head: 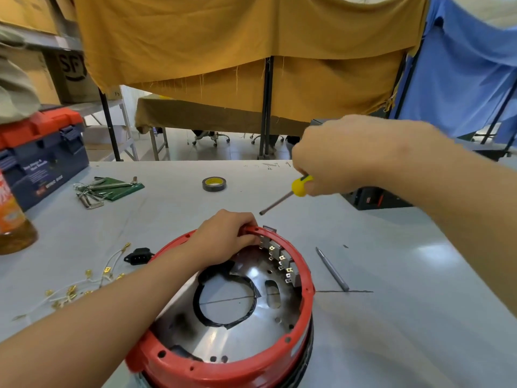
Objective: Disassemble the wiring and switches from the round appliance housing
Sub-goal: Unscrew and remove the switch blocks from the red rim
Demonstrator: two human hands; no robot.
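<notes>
Switches (280,260) coming up next, wiring (84,287) already lying out on bench (391,275).
Left hand (223,238) is gripping housing (221,372) rim; right hand (335,156) is clutching screwdriver (285,196), needing to reach the switch row.

On the grey table (391,275) I see a roll of tape (214,184) lying flat near the far edge. To the left lie some hex keys (95,191) on a green pouch (123,186). A blue toolbox (42,158) with an orange lid stands beside an orange bottle (12,219). A thin grey metal rod (332,268) lies at right.
</notes>
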